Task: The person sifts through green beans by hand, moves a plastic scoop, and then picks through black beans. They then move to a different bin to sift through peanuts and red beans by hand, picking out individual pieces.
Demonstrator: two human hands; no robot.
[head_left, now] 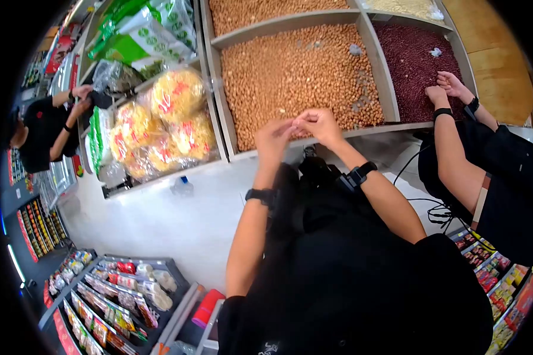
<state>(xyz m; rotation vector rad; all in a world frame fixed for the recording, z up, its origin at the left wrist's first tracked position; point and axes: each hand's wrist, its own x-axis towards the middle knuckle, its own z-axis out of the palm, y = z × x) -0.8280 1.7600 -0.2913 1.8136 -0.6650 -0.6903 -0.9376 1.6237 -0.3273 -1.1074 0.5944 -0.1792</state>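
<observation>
My left hand point(272, 139) and my right hand point(320, 126) meet over the front edge of a bin of small tan-brown nuts or beans point(296, 71). The fingers of both are pinched together, with the fingertips touching or nearly so. Whatever they hold, if anything, is too small to make out. Below them runs the bin's grey front rim point(243, 155). A small pale crumpled scrap point(355, 49) lies on the nuts towards the back right, and some grey bits are scattered among them on the right.
On the right, another person's hands point(444, 89) are over a bin of dark red beans point(405, 50). Bagged yellow noodle-like food point(177, 94) fills the compartment on the left. A person in black point(44, 127) stands further left. Cables point(441, 213) hang at right; packet shelves point(112, 302) stand lower left.
</observation>
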